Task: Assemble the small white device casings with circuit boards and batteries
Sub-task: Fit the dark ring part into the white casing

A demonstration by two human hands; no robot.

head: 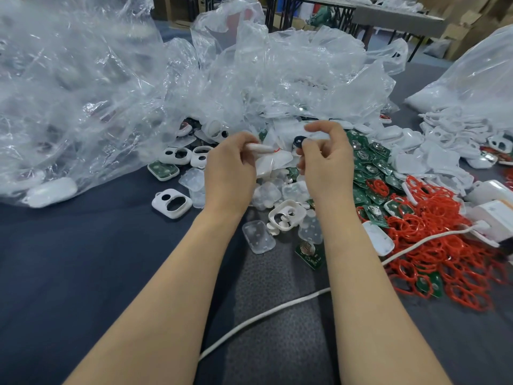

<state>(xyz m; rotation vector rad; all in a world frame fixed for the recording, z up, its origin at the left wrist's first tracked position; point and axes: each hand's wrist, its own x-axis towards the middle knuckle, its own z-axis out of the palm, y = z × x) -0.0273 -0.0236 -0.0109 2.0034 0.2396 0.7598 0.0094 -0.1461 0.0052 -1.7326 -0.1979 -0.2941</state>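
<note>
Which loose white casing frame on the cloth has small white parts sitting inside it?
The casing frame by the wrist of the right hand; the frames further left show dark cloth through their holes.

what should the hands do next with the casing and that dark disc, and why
Probably move the right hand left so the dark disc it pinches meets the white casing held in the left hand, then press it in. The two parts are close but apart, both lifted above the pile. Whether the disc is a battery is too small to tell.
</note>
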